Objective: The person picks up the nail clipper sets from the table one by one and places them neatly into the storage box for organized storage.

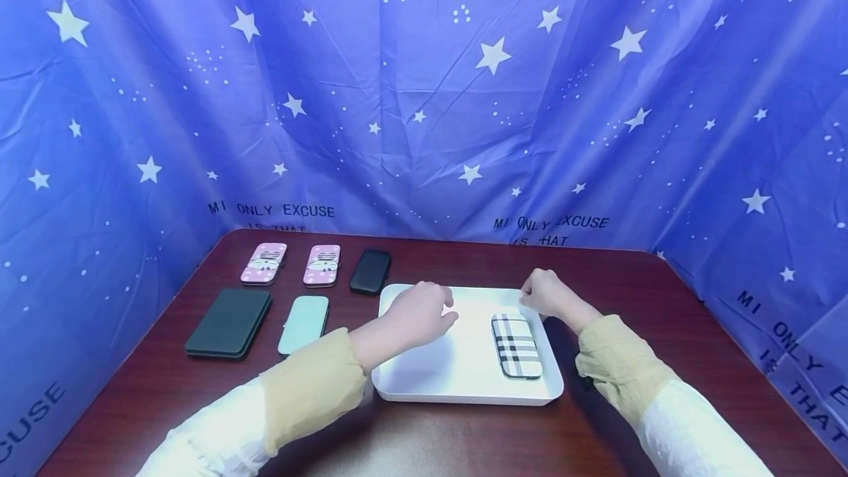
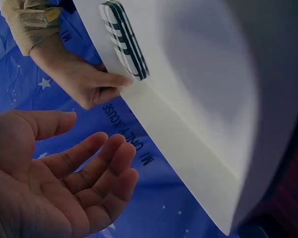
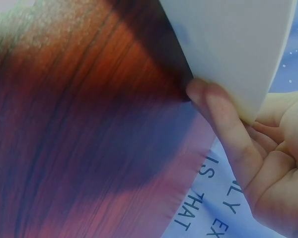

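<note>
My right hand (image 1: 545,293) pinches the far right corner of a white tray (image 1: 464,394), thumb and fingers on either side of the rim in the right wrist view. Above the tray's left half hovers my left hand (image 1: 417,313), its fingers loosely bent and holding nothing, as the left wrist view shows. A small black-and-white plaid case (image 1: 517,346) with rounded corners lies on the right side of the tray. In the left wrist view the same plaid case (image 2: 123,39) is seen beside the right hand (image 2: 82,79).
Left of the tray on the dark red table (image 1: 424,447) lie two pink cartoon cases (image 1: 265,263), a black case (image 1: 370,271), a mint case (image 1: 305,324) and a larger dark green case (image 1: 230,322). A blue star-patterned curtain (image 1: 424,94) hangs around the table.
</note>
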{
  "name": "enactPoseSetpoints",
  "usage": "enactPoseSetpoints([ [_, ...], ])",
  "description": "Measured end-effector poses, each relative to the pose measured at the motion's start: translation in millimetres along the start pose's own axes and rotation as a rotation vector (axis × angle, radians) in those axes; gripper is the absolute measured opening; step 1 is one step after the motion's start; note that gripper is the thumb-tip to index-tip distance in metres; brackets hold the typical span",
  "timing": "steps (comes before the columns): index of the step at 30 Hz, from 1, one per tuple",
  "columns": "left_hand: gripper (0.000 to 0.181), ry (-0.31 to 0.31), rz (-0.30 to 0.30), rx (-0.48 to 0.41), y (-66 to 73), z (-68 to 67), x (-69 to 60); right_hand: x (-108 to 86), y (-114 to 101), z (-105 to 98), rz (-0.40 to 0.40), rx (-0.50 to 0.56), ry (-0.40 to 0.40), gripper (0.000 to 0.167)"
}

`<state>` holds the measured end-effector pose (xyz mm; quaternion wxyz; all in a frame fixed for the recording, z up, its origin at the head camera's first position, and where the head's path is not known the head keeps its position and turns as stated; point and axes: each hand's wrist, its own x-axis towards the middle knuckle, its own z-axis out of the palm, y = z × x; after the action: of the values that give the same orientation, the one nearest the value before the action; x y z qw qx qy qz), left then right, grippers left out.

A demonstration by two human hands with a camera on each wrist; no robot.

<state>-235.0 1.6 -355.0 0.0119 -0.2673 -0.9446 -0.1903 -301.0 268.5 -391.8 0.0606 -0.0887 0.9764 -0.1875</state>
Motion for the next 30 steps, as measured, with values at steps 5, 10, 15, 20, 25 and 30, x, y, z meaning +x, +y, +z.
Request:
enactPoseSetpoints([
  [5, 0.023, 0.074, 0.010, 0.006, -8.8, -5.1, -12.7, 0.9, 2, 0, -0.007, 0.002, -0.002, 0.019],
  [10, 0.023, 0.124, 0.019, 0.012, -20.0, -8.0, -23.8, 1.7, 3, 0, -0.025, 0.011, 0.001, 0.023],
  [15, 0.024, 0.145, -0.025, -0.014, -34.7, -10.3, -33.4, 1.5, 3, 0, -0.021, 0.015, 0.002, 0.023],
  [20, 0.024, 0.158, -0.087, -0.005, -48.9, -15.0, -42.8, 0.4, 3, 0, -0.025, 0.006, 0.009, 0.030],
  [25, 0.023, 0.225, -0.098, 0.008, -62.4, -19.5, -51.0, -0.3, 2, 1, -0.015, 0.005, 0.011, 0.038],
  [30, 0.023, 0.239, -0.150, 0.016, -76.6, -21.2, -57.8, -0.6, 1, 1, -0.008, 0.008, 0.015, 0.041],
])
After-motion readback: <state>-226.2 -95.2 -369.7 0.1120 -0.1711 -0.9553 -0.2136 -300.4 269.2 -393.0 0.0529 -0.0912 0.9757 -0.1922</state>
